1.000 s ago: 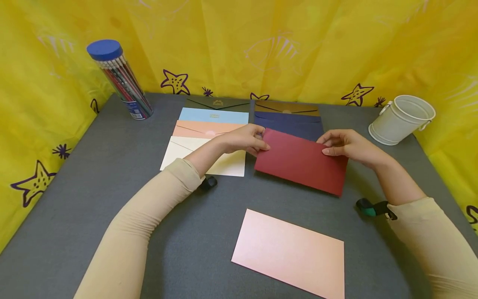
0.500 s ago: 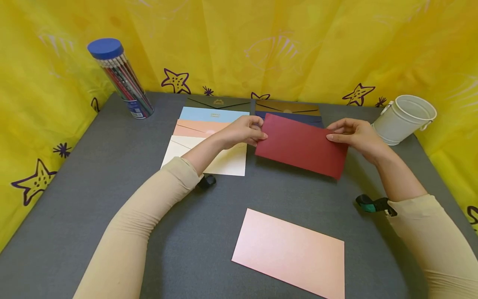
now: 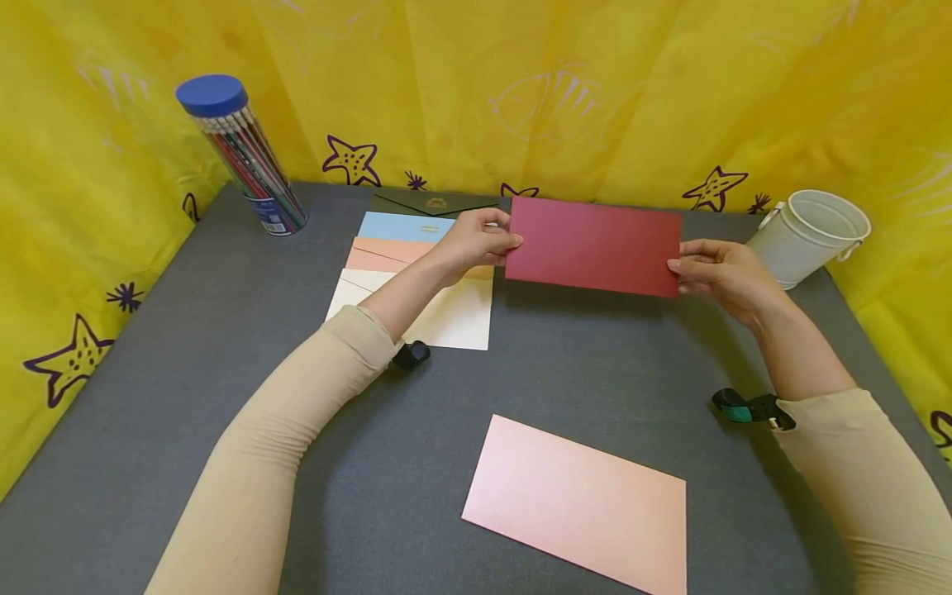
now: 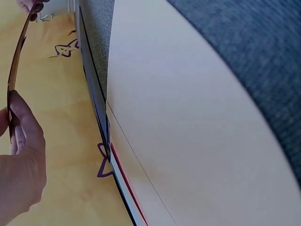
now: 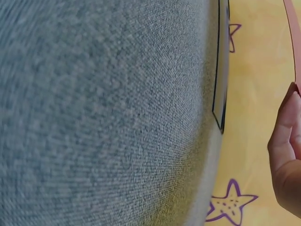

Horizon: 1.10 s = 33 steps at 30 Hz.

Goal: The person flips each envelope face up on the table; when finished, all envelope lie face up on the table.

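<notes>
A plain dark red envelope (image 3: 595, 246) is held above the table, its long edges nearly level. My left hand (image 3: 476, 242) pinches its left end between thumb and fingers, while my right hand (image 3: 725, 273) pinches the lower part of its right end. Seen almost edge-on, the envelope (image 4: 16, 61) is a thin strip in the left wrist view. Beneath my left forearm lies a white envelope (image 3: 454, 318), overlapping a peach envelope (image 3: 375, 254), a light blue envelope (image 3: 394, 223) and a dark green envelope (image 3: 446, 202). The red envelope hides the navy and brown envelopes in the head view.
A pink envelope (image 3: 580, 504) lies at the front of the grey table (image 3: 416, 471). At the back left stands a tube of pencils (image 3: 253, 165) with a blue lid. A white bucket (image 3: 799, 244) stands beyond my right hand, before the yellow curtain (image 3: 446, 99).
Both hands have lifted the red envelope and moved it back, levelling its tilt. My right hand's grip has shifted from its upper edge to its right end. The navy and brown envelopes became covered.
</notes>
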### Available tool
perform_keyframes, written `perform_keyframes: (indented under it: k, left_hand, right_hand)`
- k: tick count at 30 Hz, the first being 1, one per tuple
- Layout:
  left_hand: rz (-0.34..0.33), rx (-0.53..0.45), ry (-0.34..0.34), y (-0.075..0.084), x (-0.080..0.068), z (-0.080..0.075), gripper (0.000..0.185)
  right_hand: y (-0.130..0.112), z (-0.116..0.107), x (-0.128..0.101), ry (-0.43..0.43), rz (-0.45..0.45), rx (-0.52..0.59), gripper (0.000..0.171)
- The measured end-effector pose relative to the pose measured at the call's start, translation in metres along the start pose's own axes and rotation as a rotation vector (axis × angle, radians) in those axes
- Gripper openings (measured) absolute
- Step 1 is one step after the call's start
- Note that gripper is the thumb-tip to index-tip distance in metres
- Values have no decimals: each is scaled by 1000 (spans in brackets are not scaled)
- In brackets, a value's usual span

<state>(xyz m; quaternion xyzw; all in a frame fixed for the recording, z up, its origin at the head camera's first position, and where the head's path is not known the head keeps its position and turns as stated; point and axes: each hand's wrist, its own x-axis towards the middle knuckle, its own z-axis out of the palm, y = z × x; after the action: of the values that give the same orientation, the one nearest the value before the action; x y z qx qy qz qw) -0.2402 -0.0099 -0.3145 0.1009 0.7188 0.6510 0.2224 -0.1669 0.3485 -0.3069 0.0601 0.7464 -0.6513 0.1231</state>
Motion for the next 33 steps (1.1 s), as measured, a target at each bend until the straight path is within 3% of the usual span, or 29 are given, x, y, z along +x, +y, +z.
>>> perform_keyframes:
  k: [10,26,33]
  left_hand:
    - [-24,-88,15,-5,0,-4,18]
    - [2,-42,35,-7,-1,-5,23]
    - [11,-49,52,-10,0,-6,16]
  right_hand:
    - [3,-1,0,32,-40,183,14]
    - [5,0,1,53,-50,276,21]
    - [8,0,2,-1,-83,301,24]
